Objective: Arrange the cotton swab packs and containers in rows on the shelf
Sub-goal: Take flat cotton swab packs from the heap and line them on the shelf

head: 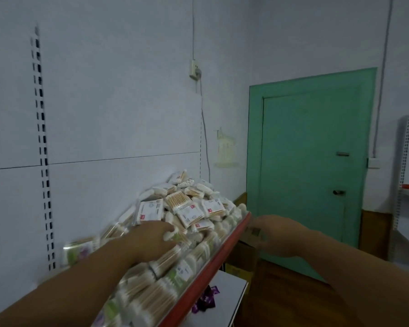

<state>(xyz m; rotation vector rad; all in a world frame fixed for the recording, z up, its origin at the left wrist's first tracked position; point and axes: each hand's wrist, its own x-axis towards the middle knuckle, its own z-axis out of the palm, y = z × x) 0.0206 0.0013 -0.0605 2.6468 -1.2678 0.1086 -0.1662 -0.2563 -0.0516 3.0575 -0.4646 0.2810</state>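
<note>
- The containers [149, 293] lie nearest: clear plastic tubs packed with wooden sticks tipped in white cotton, some with green or purple labels. They crowd along the front of the shelf [213, 263], blurred by motion.
- The shelf is a flat board with a glossy red front lip that runs diagonally away to the right.
- The left hand [151, 237] lies palm-down on the stock, about halfway along the shelf. Its bent fingers close over the white cotton ends of one of the cotton swab packs [189, 213].
- Those packs are flat, crinkly clear sachets with white labels and small red marks. They rise in a loose heap just beyond the left hand, against the back panel [104, 114].
- The right hand [267, 234] hangs in the air just past the far end of the red lip, off the shelf. It is too blurred to tell how far it is open or whether it has hold of anything.
- Below, a white lower shelf [229, 293] carries a few purple packets [204, 302]. A brown cardboard box [242, 258] sits behind it.
- The back panel is smooth, pale sheet, crossed by a thin seam, with a slotted upright [43, 149] on its left.
- The floor [281, 298] is dark wood.
- Farther off, a matt green door [309, 173] stands in a pale wall. A socket [194, 69] with a hanging cable is fixed in the corner to its left.
- A second shelving unit [403, 173] shows at the far right edge.
</note>
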